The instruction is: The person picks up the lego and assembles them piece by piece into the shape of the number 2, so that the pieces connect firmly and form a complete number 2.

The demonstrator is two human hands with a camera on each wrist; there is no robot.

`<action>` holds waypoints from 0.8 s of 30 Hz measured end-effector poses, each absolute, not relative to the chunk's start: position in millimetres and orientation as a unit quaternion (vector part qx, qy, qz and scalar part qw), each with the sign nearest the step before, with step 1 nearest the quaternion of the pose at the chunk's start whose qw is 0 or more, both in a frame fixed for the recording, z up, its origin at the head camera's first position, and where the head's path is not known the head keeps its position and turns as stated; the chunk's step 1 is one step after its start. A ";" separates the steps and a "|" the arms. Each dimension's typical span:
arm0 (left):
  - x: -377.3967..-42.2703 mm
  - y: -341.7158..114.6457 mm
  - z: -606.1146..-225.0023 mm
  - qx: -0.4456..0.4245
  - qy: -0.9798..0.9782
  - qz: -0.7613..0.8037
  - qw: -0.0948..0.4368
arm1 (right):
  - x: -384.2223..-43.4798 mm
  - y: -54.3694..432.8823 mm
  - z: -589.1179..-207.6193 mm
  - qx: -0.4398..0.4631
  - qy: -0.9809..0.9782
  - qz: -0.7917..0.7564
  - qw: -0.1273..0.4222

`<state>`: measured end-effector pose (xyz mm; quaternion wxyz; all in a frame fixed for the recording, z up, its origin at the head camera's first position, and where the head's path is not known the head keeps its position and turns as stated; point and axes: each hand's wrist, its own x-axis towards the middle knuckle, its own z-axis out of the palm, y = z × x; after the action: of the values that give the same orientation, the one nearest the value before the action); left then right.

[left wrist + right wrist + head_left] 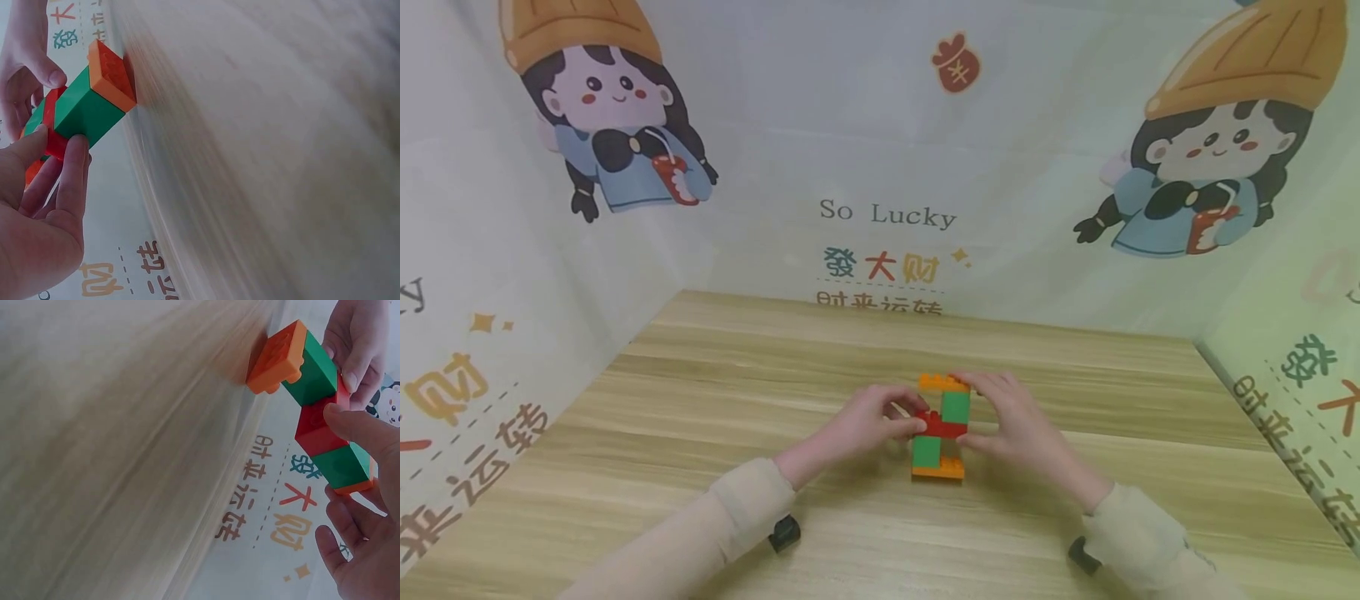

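A stack of toy building bricks [927, 450] stands low over the table, held between both hands. It has an orange base brick [275, 359], a green brick [87, 106], a red brick [952, 430] across the middle, a second green brick [956, 407] and an orange top brick [932, 382]. The left hand [872, 417] pinches the stack from the left, thumb at the red brick and fingertips by the lower green one. From the right, the right hand [1018, 425] grips the stack, its thumb on the red brick and its fingers at the orange top.
The wood-grain table [737, 375] spreads around the stack. Behind and beside it hang pale printed cloth walls [775, 108] with cartoon figures and lettering. Small black devices [785, 533] show under both sleeve cuffs.
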<state>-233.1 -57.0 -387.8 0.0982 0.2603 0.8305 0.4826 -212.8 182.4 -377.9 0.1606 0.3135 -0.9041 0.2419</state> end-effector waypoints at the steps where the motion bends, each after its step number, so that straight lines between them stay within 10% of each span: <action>1: -233.4 -56.9 -388.3 0.260 0.830 0.484 0.096 | -213.9 182.4 -377.5 0.314 -0.905 0.238 0.162; 24: -233.7 -58.2 -391.2 0.263 0.855 0.438 0.082 | -237.2 190.8 -383.1 0.296 -0.914 0.269 0.070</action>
<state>-233.7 -58.2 -391.2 0.0823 0.2632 0.8554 0.4384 -237.2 190.8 -383.1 0.0697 0.2959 -0.9140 0.2686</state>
